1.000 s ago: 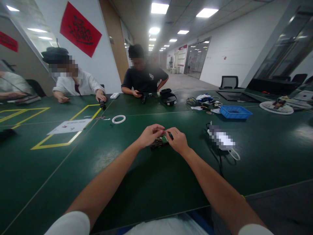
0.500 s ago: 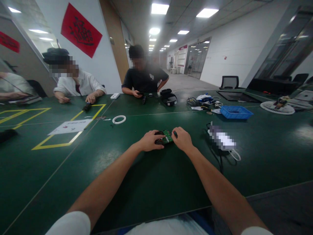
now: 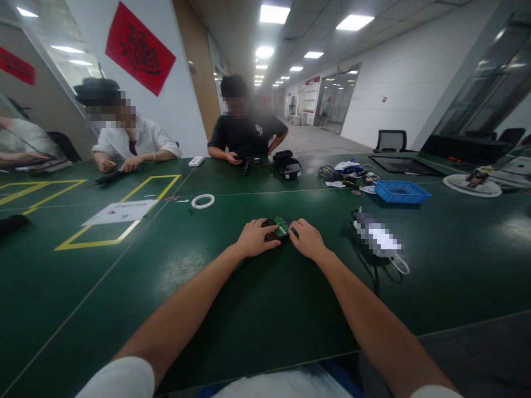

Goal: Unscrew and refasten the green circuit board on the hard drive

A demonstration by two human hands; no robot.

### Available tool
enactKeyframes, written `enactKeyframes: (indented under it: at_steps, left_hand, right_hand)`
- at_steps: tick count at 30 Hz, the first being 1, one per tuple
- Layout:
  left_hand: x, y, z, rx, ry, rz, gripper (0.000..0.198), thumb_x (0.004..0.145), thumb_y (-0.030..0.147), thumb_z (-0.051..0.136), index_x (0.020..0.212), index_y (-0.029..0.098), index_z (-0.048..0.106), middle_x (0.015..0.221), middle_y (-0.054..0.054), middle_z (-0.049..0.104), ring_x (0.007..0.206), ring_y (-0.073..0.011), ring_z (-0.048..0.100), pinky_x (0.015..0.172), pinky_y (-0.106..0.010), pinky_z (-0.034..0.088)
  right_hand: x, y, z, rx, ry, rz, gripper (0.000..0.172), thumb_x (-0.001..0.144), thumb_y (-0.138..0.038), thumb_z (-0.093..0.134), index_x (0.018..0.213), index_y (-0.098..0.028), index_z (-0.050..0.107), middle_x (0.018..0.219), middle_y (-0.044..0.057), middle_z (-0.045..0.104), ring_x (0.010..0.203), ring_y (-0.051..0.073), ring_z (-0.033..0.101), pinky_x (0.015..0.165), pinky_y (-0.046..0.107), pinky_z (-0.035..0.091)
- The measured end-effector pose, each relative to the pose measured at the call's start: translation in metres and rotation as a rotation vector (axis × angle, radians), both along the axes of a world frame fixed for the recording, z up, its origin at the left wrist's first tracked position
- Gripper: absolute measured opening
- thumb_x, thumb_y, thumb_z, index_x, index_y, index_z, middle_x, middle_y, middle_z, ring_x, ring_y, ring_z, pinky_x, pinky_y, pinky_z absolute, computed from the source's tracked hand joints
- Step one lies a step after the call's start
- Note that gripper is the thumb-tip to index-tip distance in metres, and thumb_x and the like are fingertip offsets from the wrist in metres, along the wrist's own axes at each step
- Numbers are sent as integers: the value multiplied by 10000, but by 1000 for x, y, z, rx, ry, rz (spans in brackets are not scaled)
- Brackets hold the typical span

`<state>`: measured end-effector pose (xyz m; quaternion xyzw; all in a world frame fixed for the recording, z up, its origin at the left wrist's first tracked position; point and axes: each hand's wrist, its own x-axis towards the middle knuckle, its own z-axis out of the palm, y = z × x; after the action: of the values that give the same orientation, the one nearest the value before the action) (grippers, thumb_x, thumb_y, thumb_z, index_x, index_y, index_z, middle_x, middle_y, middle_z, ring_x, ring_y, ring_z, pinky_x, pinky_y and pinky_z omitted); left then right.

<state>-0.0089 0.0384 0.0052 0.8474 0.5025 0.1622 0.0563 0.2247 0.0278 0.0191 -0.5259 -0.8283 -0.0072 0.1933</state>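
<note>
A small dark device with an exposed green circuit board (image 3: 281, 226) lies on the green table in front of me. My left hand (image 3: 257, 239) grips it from the left, fingers over the far side and thumb along the near side. At the board's right edge is my right hand (image 3: 307, 237), its thumb and fingers drawn together and touching or nearly touching the board. Whatever those fingertips pinch, if anything, is hidden.
Right of my hands lies a phone-like device (image 3: 379, 235) with a cable, and behind it a blue tray (image 3: 402, 192). A white ring (image 3: 203, 201) and a paper sheet (image 3: 120, 213) lie left. Cables and tools (image 3: 348, 171) are farther back. Several people sit or stand across the table.
My right hand has shifted slightly left against the board's edge; the dark bit earlier at its fingertips no longer shows. Across the table, a person's hands and dark object moved left.
</note>
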Motion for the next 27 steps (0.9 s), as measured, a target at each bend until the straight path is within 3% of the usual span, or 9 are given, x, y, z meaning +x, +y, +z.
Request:
enactKeyframes:
  at_steps: [27]
  left_hand:
    - [-1,-1,0,-15,-36,0,676,823,726,605,1395,365,604,1499,-108,448,1335,-406,428,1080,-566,351]
  right_hand:
    - [2,3,-4,9,16,-2,193,1013,-317,486,1031,-225,655,1051,72,608,861,181,605,715,284,437]
